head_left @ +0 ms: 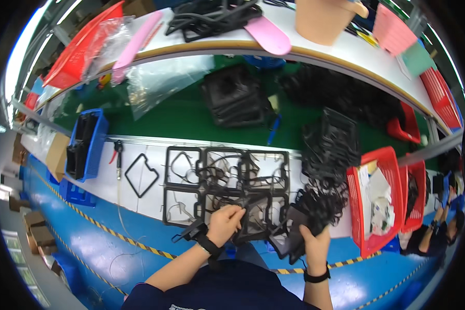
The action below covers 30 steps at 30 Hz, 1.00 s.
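My left hand [225, 224] is closed in a pinch at the upper corner of a tilted black frame [254, 221] with a dark see-through middle. It lies over the near row of square black frames [183, 149], which are set out in two rows with thin black cables in and across them. My right hand [315, 247] grips several flat black panels [294, 230] at the near right, thumb on top. A tangle of black cables [323, 204] lies just beyond that hand. The fingertips under the panels are hidden.
At left lie a single black frame [141, 175], a red-handled tool [118, 155] and a blue bin [96, 139]. Stacked black frames [330, 139] and a red basket [354, 206] stand at right. An overhead shelf [191, 47] crosses the far side. A co-worker's arm [433, 226] shows far right.
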### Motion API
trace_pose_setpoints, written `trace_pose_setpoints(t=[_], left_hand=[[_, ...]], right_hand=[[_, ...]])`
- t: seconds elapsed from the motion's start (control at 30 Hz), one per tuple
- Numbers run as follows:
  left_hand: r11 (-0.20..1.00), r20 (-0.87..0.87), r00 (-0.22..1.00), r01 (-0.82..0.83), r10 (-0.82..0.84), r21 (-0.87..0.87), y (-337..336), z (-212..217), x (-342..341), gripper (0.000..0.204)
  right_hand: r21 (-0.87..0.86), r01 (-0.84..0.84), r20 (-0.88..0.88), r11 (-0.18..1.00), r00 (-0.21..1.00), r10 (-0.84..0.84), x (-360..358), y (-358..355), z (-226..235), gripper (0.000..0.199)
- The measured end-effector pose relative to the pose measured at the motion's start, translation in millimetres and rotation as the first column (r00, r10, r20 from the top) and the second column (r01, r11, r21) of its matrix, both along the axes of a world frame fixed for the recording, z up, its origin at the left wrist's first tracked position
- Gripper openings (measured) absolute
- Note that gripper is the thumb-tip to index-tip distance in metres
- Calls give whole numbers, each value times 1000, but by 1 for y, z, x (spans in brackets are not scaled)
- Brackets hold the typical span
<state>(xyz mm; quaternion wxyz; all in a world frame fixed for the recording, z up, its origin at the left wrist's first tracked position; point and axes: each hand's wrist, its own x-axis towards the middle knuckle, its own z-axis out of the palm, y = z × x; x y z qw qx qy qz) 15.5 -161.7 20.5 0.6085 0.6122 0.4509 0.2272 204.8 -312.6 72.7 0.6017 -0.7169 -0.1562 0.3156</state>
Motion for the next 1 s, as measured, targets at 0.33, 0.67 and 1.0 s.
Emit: trace_pose_setpoints(t=[0.33, 0.67, 1.0], left_hand=[[990, -66, 989, 136, -133, 41, -8, 26, 9, 12], [980, -28, 981, 195, -194, 45, -7, 28, 14, 12], [866, -385, 923, 181, 14, 466, 16, -47, 6, 10]], right_hand=[[-199, -226, -169, 954, 966, 194, -58, 61, -55, 24], [100, -247, -541, 964, 799, 261, -47, 64, -31, 26], [243, -17, -607, 970, 777, 165, 10, 24, 19, 52]])
